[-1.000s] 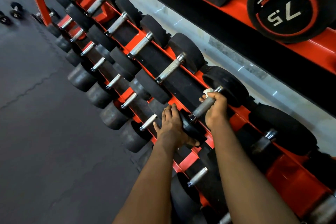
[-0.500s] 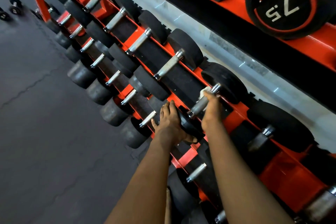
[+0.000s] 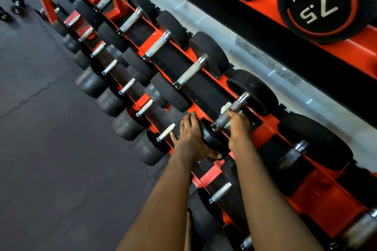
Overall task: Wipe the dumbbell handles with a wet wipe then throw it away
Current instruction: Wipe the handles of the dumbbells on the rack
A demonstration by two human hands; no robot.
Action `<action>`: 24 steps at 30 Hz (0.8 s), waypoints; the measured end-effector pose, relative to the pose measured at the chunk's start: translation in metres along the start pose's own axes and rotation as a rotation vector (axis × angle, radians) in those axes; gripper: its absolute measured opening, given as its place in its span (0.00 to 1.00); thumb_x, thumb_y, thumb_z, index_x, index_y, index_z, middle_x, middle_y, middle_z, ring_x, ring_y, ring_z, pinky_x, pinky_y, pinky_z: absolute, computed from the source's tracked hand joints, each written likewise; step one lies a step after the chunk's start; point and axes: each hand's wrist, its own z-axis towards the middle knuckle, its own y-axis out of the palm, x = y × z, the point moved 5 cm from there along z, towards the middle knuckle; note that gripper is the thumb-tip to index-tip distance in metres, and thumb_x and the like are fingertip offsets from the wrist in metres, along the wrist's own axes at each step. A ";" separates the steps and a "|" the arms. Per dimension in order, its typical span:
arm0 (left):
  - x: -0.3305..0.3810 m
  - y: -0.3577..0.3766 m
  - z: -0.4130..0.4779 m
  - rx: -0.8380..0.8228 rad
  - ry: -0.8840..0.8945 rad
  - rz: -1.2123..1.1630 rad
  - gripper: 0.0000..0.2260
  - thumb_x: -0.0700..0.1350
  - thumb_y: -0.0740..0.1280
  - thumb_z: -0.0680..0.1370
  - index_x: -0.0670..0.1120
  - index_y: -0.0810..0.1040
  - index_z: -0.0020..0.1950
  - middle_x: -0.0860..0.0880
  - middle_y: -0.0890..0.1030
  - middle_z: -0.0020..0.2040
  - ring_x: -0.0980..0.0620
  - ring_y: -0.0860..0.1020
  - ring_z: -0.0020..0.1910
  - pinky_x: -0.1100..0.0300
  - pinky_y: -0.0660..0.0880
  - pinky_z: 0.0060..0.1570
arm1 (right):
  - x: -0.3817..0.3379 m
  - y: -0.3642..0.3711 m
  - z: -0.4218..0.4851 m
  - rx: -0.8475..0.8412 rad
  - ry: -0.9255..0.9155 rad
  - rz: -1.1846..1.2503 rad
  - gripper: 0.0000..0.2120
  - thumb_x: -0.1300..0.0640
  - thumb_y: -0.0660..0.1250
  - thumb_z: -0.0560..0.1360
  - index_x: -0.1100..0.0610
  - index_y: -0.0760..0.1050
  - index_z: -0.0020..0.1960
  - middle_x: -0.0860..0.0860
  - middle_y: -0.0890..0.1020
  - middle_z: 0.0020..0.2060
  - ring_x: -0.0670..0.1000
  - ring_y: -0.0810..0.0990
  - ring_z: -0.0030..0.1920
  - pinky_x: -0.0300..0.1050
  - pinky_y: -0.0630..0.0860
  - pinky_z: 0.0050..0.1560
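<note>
A black dumbbell with a knurled steel handle [image 3: 228,113] lies on the middle shelf of the orange rack [image 3: 263,134]. My right hand [image 3: 238,128] curls under and around that handle with a white wet wipe [image 3: 225,106] pressed against the metal; a bit of wipe shows on each side of the fingers. My left hand [image 3: 191,134] grips the near black head [image 3: 212,140] of the same dumbbell, thumb underneath. The far head [image 3: 255,91] sits against the rack's back rail.
Several more dumbbells [image 3: 189,75] line the middle shelf to the left and a lower shelf [image 3: 126,87] nearer the floor. A large dumbbell marked 7.5 [image 3: 320,4] sits on the top shelf. Dark rubber floor [image 3: 51,149] spreads left, with small dumbbells [image 3: 14,8] lying on it.
My right hand has slid slightly down the handle with the wipe, leaving more of the upper handle bare. My left hand stays on the near head.
</note>
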 end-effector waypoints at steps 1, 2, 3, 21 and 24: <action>0.000 0.000 -0.001 -0.001 -0.001 0.003 0.69 0.56 0.85 0.59 0.47 0.35 0.82 0.51 0.40 0.83 0.49 0.41 0.82 0.32 0.45 0.76 | 0.006 -0.002 -0.006 -0.028 0.005 -0.111 0.04 0.57 0.68 0.74 0.55 0.82 0.43 0.53 0.85 0.44 0.52 0.83 0.43 0.48 0.79 0.45; -0.001 0.000 -0.001 -0.001 -0.004 0.002 0.69 0.56 0.85 0.59 0.47 0.36 0.82 0.51 0.40 0.83 0.49 0.41 0.82 0.32 0.45 0.76 | 0.014 -0.007 -0.011 -0.060 0.010 -0.228 0.06 0.58 0.70 0.72 0.55 0.82 0.37 0.55 0.86 0.42 0.54 0.83 0.43 0.51 0.79 0.47; -0.001 0.000 -0.001 0.003 -0.002 0.001 0.69 0.56 0.85 0.59 0.47 0.36 0.82 0.51 0.41 0.83 0.49 0.42 0.82 0.32 0.45 0.76 | 0.017 -0.012 -0.015 -0.065 -0.005 -0.286 0.07 0.59 0.71 0.69 0.56 0.82 0.32 0.56 0.86 0.38 0.56 0.84 0.43 0.53 0.79 0.49; -0.002 0.001 0.002 0.004 -0.008 0.002 0.71 0.57 0.85 0.57 0.48 0.36 0.82 0.52 0.40 0.83 0.50 0.41 0.82 0.31 0.44 0.76 | 0.027 -0.004 -0.009 -0.076 0.043 -0.456 0.07 0.62 0.64 0.79 0.59 0.80 0.47 0.56 0.84 0.41 0.50 0.81 0.36 0.38 0.80 0.34; -0.002 0.003 0.000 -0.008 0.008 0.002 0.71 0.57 0.85 0.58 0.48 0.35 0.82 0.52 0.40 0.83 0.49 0.40 0.82 0.31 0.44 0.76 | 0.035 -0.009 -0.013 -0.079 0.007 -0.594 0.09 0.65 0.64 0.77 0.62 0.81 0.53 0.54 0.84 0.47 0.52 0.82 0.45 0.43 0.77 0.44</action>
